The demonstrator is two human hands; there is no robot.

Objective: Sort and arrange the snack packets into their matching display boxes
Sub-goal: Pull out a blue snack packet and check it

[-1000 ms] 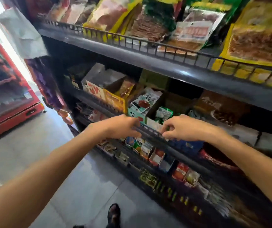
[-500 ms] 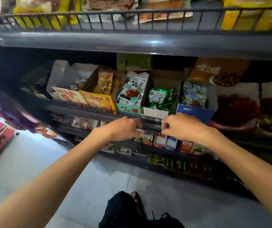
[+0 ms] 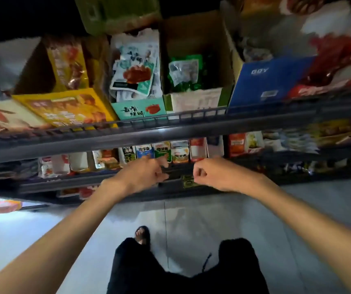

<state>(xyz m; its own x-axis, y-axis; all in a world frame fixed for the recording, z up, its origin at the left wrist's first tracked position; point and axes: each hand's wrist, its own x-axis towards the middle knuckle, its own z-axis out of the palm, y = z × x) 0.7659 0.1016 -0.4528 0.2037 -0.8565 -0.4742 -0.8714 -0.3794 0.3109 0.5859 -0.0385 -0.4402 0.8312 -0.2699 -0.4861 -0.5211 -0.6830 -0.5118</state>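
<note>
Display boxes line a dark metal shelf (image 3: 170, 132). A teal box (image 3: 138, 109) holds white and teal snack packets (image 3: 134, 71). Beside it a cardboard box (image 3: 198, 98) holds green packets (image 3: 184, 73). A yellow box (image 3: 68, 109) with orange packets (image 3: 68, 64) stands to the left, a blue box (image 3: 263, 81) to the right. Small packets (image 3: 162, 151) stand in a row on the shelf below. My left hand (image 3: 147, 172) and my right hand (image 3: 215, 172) hover in front of that lower row, fingers curled, with nothing visibly held.
More red and white packets (image 3: 335, 54) lie at the right of the shelf. A green carton (image 3: 117, 13) sits behind the boxes. Below are the grey tiled floor (image 3: 212, 219), my dark-trousered legs (image 3: 183, 270) and a sandalled foot (image 3: 142, 234).
The view has tipped down and closer to the shelf. Both hands have dropped from the middle shelf rail to the lower row of small packets.
</note>
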